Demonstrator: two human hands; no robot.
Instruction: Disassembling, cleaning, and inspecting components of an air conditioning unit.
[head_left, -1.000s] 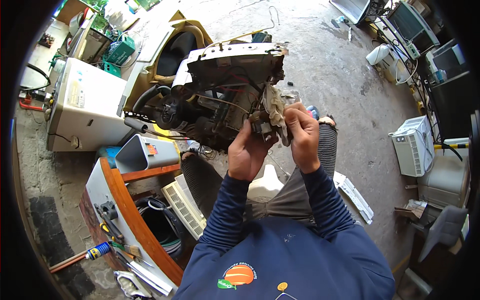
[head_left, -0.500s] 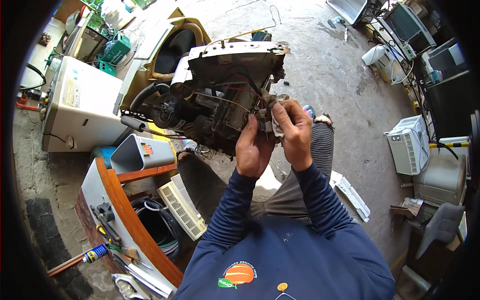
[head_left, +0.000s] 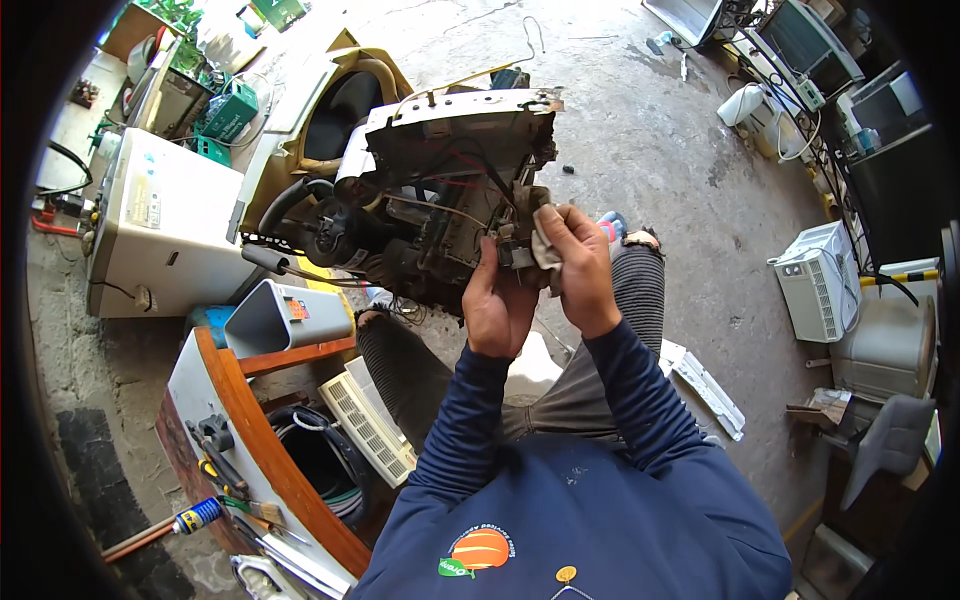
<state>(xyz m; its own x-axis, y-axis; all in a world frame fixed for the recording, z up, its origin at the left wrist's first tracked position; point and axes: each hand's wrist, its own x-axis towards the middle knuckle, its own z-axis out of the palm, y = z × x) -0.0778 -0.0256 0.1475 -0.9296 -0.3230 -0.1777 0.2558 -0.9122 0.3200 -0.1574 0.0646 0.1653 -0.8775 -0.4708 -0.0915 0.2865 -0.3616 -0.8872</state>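
A stripped air-conditioner chassis (head_left: 455, 108), dirty and full of loose wires, sits before me between my knees. Its round dark motor (head_left: 338, 236) shows on the left side. A greyish, stained rag (head_left: 543, 248) is pinched in my right hand (head_left: 588, 275) and pressed against the near right corner, by a small block-shaped part (head_left: 515, 256). My left hand (head_left: 500, 308) is closed around that same corner from below, thumb up along its inner side; the other fingers are mostly hidden. What lies under the rag cannot be seen.
At left stand a white appliance (head_left: 165, 225), a grey bin (head_left: 290, 320) and a wood-edged stand (head_left: 265, 460) bearing tools and a blue spray can (head_left: 197, 515). A tan casing (head_left: 320, 100) lies behind the chassis. A white window unit (head_left: 818, 285) sits at right.
The view has shifted slightly, and the chassis appears a little farther left. My right hand has shifted slightly with the rag; the left still grips the corner.
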